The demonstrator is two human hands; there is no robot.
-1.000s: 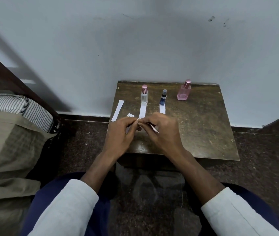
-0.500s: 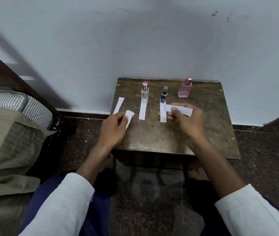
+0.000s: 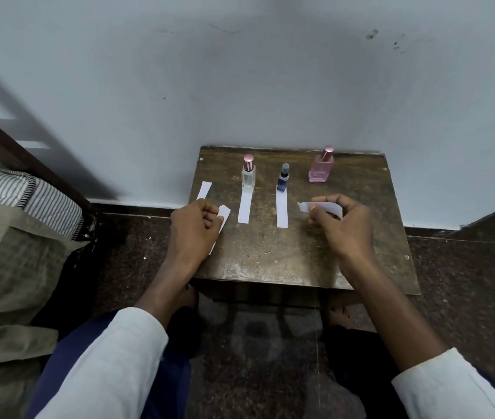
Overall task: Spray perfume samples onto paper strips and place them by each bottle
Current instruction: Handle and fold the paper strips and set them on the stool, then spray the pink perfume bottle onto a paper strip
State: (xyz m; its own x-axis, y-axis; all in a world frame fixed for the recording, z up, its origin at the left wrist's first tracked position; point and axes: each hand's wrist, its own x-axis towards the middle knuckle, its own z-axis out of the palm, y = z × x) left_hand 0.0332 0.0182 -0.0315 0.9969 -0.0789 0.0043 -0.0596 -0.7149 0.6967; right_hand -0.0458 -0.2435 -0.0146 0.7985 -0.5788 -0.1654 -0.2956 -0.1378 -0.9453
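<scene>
Since prev frame right hand (image 3: 343, 225) moved nearer w/ fresh strip (image 3: 320, 208) pinched, prob for pink bottle (image 3: 321, 166); left hand (image 3: 193, 228) clamped on spare strips (image 3: 223, 214).

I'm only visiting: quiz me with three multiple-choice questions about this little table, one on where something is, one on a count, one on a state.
1. Which bottle has no strip lying before it?
A clear bottle
B small blue bottle
C pink bottle

2. How many bottles stand on the table?
A two
B three
C four

3. The right hand is:
A empty
B holding a paper strip
C holding a bottle

Answers:
1 C: the pink bottle has bare table in front.
2 B: clear bottle, small blue bottle, pink.
3 B: the right hand pinches a paper strip.
</scene>
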